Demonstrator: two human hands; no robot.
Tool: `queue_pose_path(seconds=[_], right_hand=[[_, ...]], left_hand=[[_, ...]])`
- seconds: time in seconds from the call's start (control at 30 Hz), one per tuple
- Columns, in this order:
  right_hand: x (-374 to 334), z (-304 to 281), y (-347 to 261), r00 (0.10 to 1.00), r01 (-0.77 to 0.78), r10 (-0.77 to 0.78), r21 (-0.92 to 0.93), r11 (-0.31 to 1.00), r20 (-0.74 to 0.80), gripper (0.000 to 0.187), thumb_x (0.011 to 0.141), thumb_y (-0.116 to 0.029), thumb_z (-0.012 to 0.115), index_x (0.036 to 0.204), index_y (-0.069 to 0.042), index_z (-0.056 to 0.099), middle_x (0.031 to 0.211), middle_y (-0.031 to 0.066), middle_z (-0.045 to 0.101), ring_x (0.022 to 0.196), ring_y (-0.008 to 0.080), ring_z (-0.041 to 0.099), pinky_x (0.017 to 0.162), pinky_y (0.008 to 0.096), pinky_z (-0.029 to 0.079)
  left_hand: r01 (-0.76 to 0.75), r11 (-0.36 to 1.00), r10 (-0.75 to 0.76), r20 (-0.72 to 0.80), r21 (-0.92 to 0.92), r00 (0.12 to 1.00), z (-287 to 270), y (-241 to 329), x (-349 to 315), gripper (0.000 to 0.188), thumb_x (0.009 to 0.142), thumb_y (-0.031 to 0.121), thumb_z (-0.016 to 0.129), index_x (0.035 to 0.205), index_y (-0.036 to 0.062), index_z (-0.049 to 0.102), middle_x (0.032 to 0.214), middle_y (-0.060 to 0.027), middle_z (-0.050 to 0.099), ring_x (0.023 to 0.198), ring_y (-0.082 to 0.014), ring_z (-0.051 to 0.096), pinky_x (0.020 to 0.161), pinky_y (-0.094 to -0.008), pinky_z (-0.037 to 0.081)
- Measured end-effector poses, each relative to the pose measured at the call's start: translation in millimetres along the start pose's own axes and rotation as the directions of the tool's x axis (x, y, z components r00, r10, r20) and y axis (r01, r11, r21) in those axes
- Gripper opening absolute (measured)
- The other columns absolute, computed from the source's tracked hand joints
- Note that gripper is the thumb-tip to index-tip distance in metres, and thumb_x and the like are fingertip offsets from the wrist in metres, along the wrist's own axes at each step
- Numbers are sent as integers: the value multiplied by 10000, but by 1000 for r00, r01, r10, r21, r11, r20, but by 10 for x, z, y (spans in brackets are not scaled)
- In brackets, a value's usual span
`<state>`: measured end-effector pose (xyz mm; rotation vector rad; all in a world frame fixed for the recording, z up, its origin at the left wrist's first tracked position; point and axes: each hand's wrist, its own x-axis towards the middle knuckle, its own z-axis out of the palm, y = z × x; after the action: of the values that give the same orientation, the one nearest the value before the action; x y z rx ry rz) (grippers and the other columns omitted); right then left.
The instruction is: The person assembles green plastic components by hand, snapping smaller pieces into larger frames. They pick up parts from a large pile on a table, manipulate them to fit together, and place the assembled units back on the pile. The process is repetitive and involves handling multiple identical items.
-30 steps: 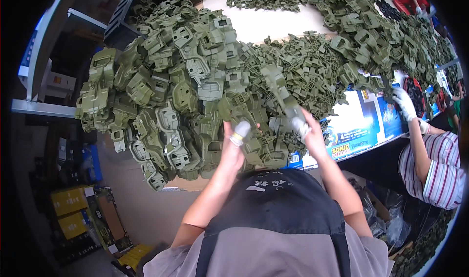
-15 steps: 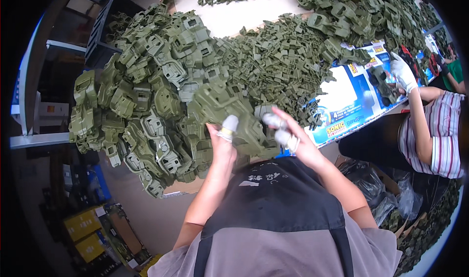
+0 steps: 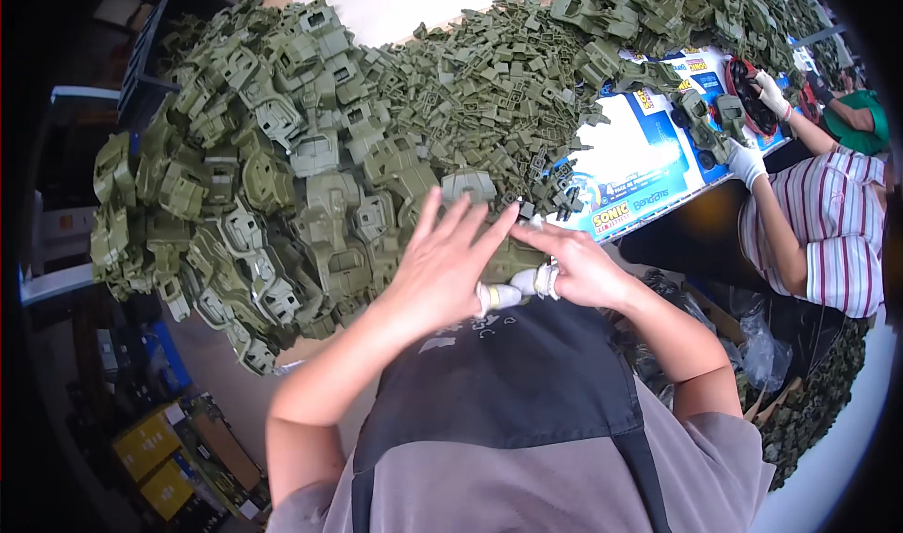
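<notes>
My left hand (image 3: 442,262) is over the near edge of the heap, its fingers spread and a pale cover on its thumb. Close against it on the right is my right hand (image 3: 578,268). Its index finger reaches toward the left fingertips, and the other fingers curl in around white finger covers (image 3: 536,281). The thumbs nearly meet; anything between or under the hands is hidden. Beyond them lie large olive-green plastic vehicle shells (image 3: 339,227) and a pale green shell (image 3: 468,185). A mound of small green plastic parts (image 3: 480,86) spreads farther back.
At right, a co-worker's white-gloved hands (image 3: 746,162) are by green vehicle pieces (image 3: 694,110) and a red-and-black object (image 3: 750,95). Blue printed card (image 3: 630,190) covers that part of the table. A black crate (image 3: 155,48) stands far left; yellow boxes (image 3: 155,453) sit lower left.
My hands have come together, and my left fingers have spread. The blurred green shell between them no longer shows there. The view has shifted; the co-worker's second gloved hand now shows.
</notes>
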<state>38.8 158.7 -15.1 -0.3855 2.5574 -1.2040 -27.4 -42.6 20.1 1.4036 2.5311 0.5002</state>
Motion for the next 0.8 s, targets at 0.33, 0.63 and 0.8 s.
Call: queue_pose_path(seconds=[0.33, 0.63, 0.8], right_hand=[[-168, 200, 161, 988, -46, 22, 152, 987, 156, 500, 799, -139, 560, 1263, 8, 449, 1181, 229, 527, 1058, 354, 539, 917, 386, 423], [-256, 396, 45, 996, -87, 82, 128, 988, 45, 505, 787, -163, 605, 1232, 34, 473, 1190, 256, 509, 1088, 369, 519, 931, 394, 413], [-262, 343, 29, 994, 41, -62, -220, 975, -89, 524, 791, -199, 616, 1249, 6, 466, 1210, 225, 493, 1096, 351, 505, 918, 391, 416]], left_hand=[[213, 866, 18, 453, -453, 892, 385, -176, -69, 756, 678, 76, 597, 1371, 82, 294, 1042, -214, 561, 1006, -375, 514, 882, -426, 392], [196, 896, 5, 452, -397, 892, 437, -208, -76, 715, 652, 38, 575, 1338, 123, 390, 1064, -179, 587, 1026, -339, 524, 911, -403, 397], [232, 888, 13, 528, -397, 849, 449, -241, -41, 771, 671, 29, 549, 1389, 128, 287, 1148, -205, 537, 1063, -365, 517, 911, -428, 413]])
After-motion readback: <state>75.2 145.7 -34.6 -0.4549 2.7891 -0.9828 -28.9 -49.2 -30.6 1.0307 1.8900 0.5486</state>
